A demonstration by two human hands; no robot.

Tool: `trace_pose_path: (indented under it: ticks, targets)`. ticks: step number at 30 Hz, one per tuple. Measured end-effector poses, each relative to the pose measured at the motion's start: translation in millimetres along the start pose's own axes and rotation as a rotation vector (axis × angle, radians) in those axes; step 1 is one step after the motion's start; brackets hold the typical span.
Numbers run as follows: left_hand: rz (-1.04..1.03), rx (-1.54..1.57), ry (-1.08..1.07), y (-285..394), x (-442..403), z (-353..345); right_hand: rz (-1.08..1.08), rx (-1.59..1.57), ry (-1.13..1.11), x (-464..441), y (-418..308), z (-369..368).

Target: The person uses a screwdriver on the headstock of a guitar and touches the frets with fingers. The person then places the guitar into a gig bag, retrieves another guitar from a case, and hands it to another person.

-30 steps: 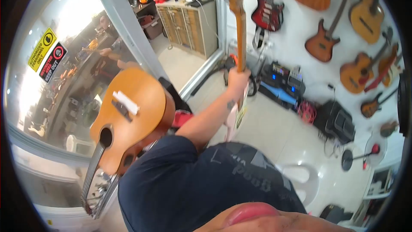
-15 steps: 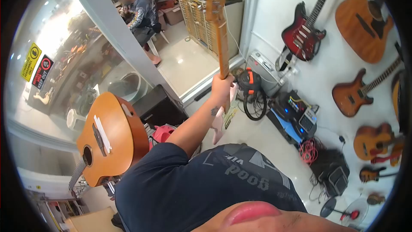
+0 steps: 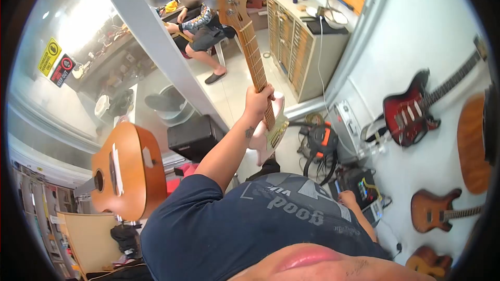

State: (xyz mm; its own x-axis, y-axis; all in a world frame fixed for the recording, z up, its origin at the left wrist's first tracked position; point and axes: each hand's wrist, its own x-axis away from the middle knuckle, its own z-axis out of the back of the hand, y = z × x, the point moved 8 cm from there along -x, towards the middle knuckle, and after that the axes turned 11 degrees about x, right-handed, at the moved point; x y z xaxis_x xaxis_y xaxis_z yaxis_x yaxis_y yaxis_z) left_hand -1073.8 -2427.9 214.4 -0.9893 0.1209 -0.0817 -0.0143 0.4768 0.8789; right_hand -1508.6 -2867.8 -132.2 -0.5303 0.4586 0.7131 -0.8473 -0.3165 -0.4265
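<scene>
My left hand is closed around the maple neck of an electric guitar, close to where the neck meets the body. The guitar is held out ahead of me with its headstock upward. Its pale pinkish-white body with a light green pickguard hangs below my hand. On the right side of my shirt, my right hand shows small and low, near the dark equipment on the floor. Its fingers are too indistinct to read.
An acoustic guitar stands at my left, beside a black amplifier. Ahead is a doorway with a drawer cabinet and a seated person beyond. A vacuum cleaner sits on the floor. Guitars such as a red one hang on the right wall.
My view has shifted, with the doorway and cabinet appearing larger. The guitar in my left hand has tilted, its headstock swinging left and more of its body showing. My right hand has come into view.
</scene>
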Motion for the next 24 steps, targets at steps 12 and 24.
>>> trace_pose_path:
  ticks: [12, 24]
  targets:
    - [0.008, -0.066, 0.07, 3, -261, 78, 0.727, 1.049, 0.042, -215, -321, 0]
    - [-0.219, 0.043, 0.43, 65, -414, 208, 0.193, 0.123, -0.321, -351, -670, -43]
